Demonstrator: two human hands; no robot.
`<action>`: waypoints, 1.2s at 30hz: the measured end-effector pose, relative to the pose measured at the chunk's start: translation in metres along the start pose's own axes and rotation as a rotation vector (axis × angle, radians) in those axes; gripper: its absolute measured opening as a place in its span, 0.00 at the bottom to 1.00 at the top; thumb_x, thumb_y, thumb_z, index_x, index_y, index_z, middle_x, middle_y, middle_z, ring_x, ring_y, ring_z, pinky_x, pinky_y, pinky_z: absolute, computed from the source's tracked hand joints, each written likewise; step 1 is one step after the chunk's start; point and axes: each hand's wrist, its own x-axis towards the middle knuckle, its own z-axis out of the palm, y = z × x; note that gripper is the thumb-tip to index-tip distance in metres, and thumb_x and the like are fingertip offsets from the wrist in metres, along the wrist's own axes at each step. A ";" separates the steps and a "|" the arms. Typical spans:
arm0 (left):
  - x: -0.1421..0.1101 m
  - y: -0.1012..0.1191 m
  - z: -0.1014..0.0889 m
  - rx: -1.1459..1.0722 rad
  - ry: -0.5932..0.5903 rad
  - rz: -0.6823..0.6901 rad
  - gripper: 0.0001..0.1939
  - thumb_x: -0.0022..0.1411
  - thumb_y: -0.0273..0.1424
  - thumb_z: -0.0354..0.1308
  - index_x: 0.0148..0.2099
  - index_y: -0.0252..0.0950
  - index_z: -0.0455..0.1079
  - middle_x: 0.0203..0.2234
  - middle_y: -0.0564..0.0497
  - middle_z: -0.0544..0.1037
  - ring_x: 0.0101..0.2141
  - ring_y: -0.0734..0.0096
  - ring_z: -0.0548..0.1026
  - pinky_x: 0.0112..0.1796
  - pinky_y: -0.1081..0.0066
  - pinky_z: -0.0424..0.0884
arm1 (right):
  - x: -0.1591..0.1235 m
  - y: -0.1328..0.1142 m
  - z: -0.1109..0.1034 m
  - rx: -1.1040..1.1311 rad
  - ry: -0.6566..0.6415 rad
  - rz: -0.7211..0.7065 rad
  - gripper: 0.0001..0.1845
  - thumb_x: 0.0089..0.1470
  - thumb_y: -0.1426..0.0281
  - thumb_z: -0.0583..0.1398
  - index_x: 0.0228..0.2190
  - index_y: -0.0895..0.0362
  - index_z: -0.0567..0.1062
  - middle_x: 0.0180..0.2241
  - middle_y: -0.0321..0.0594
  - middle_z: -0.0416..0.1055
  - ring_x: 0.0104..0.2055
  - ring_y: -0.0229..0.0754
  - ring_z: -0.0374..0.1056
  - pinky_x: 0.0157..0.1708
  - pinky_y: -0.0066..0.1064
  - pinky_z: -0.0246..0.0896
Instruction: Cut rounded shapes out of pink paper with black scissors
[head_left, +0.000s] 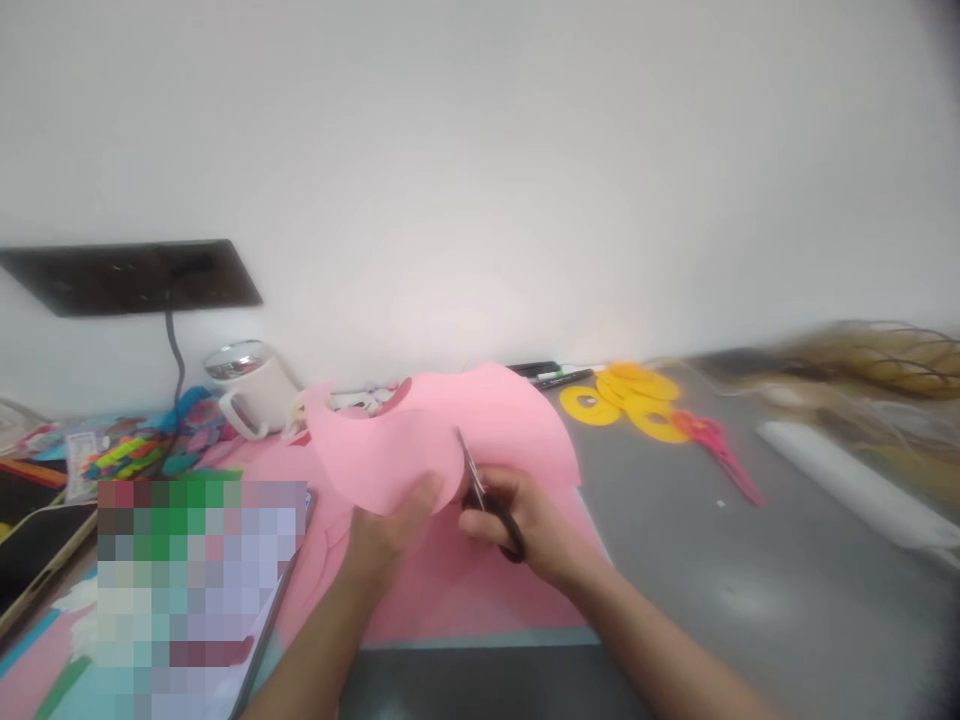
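My left hand (390,530) pinches the lower edge of a pink paper sheet (442,430), holding it up over the table. My right hand (517,515) grips black-handled scissors (487,495), whose blades point up into the pink sheet near its middle. The sheet has a curved cut edge and a round notch at its top left. More pink paper (465,590) lies flat on the table beneath both hands.
Yellow paper rings (626,400) and pink scissors (716,445) lie at the right on the grey table (750,580). Markers (559,375) sit by the wall. A white mug (251,390), colourful craft bits, a tablet (202,590) and a white roll (847,480) are around.
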 end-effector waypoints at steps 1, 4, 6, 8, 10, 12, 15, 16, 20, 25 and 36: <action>0.000 0.001 0.000 0.001 -0.009 0.004 0.28 0.49 0.41 0.66 0.50 0.33 0.72 0.39 0.43 0.79 0.44 0.55 0.76 0.49 0.58 0.71 | 0.000 0.001 0.000 0.001 -0.001 -0.001 0.16 0.45 0.63 0.65 0.21 0.57 0.63 0.17 0.27 0.51 0.21 0.31 0.47 0.20 0.25 0.41; 0.000 0.005 0.001 -0.006 -0.014 0.028 0.27 0.49 0.41 0.65 0.50 0.33 0.72 0.39 0.43 0.79 0.43 0.56 0.76 0.49 0.58 0.70 | 0.001 0.002 0.000 0.010 -0.008 -0.007 0.17 0.45 0.62 0.65 0.22 0.57 0.64 0.17 0.27 0.52 0.21 0.31 0.48 0.20 0.25 0.41; 0.000 0.009 0.002 -0.013 -0.006 0.033 0.27 0.48 0.41 0.66 0.49 0.33 0.72 0.38 0.44 0.79 0.43 0.55 0.76 0.49 0.59 0.71 | 0.002 0.003 0.000 0.015 -0.006 -0.010 0.18 0.44 0.60 0.66 0.22 0.57 0.65 0.17 0.28 0.53 0.21 0.31 0.48 0.20 0.25 0.42; -0.001 0.013 0.003 -0.015 0.008 0.010 0.26 0.48 0.40 0.66 0.47 0.33 0.72 0.37 0.44 0.80 0.43 0.55 0.76 0.48 0.60 0.72 | 0.001 0.003 0.001 0.013 -0.004 -0.013 0.19 0.44 0.58 0.66 0.22 0.57 0.65 0.17 0.28 0.52 0.21 0.31 0.48 0.20 0.25 0.42; -0.001 0.015 0.004 -0.013 0.013 -0.022 0.25 0.47 0.40 0.66 0.47 0.34 0.72 0.38 0.44 0.80 0.43 0.54 0.76 0.45 0.60 0.73 | 0.001 0.002 0.001 0.007 -0.006 -0.018 0.20 0.43 0.57 0.67 0.22 0.57 0.66 0.18 0.28 0.51 0.21 0.31 0.47 0.20 0.25 0.42; 0.000 0.016 0.005 -0.023 0.026 -0.023 0.27 0.47 0.40 0.66 0.48 0.35 0.71 0.38 0.44 0.79 0.43 0.54 0.76 0.45 0.60 0.73 | 0.001 0.002 0.002 0.001 -0.006 -0.018 0.20 0.43 0.56 0.67 0.22 0.57 0.66 0.18 0.28 0.51 0.21 0.32 0.47 0.20 0.25 0.42; 0.000 0.014 0.006 -0.027 0.054 0.001 0.31 0.47 0.41 0.66 0.53 0.34 0.68 0.40 0.45 0.79 0.44 0.55 0.75 0.47 0.60 0.71 | 0.001 0.001 0.001 0.003 -0.013 -0.007 0.22 0.41 0.55 0.67 0.23 0.57 0.66 0.18 0.28 0.51 0.22 0.32 0.47 0.20 0.25 0.42; 0.000 0.014 0.006 -0.029 0.056 0.004 0.32 0.47 0.40 0.66 0.53 0.34 0.68 0.41 0.45 0.78 0.45 0.56 0.75 0.48 0.60 0.70 | 0.001 0.001 0.000 0.009 -0.023 -0.009 0.22 0.41 0.54 0.68 0.23 0.57 0.66 0.19 0.28 0.51 0.22 0.32 0.47 0.20 0.25 0.42; 0.000 0.014 0.006 -0.033 0.059 0.006 0.33 0.48 0.39 0.67 0.55 0.33 0.66 0.43 0.44 0.77 0.48 0.56 0.73 0.50 0.60 0.69 | 0.002 0.001 -0.002 0.058 -0.096 -0.058 0.24 0.39 0.54 0.69 0.23 0.58 0.65 0.21 0.29 0.53 0.23 0.32 0.48 0.21 0.25 0.42; -0.002 0.017 0.004 0.012 0.048 -0.009 0.31 0.48 0.39 0.66 0.53 0.33 0.68 0.44 0.43 0.77 0.48 0.56 0.73 0.50 0.60 0.68 | 0.002 0.002 -0.003 0.072 -0.121 -0.058 0.24 0.39 0.54 0.69 0.25 0.58 0.66 0.23 0.30 0.55 0.24 0.32 0.49 0.21 0.25 0.43; -0.006 0.011 0.008 0.059 0.104 -0.020 0.24 0.47 0.39 0.67 0.46 0.33 0.73 0.35 0.45 0.80 0.42 0.55 0.77 0.51 0.57 0.68 | 0.002 0.004 -0.001 0.035 -0.093 -0.036 0.25 0.39 0.53 0.69 0.25 0.57 0.65 0.22 0.31 0.54 0.25 0.34 0.48 0.22 0.26 0.44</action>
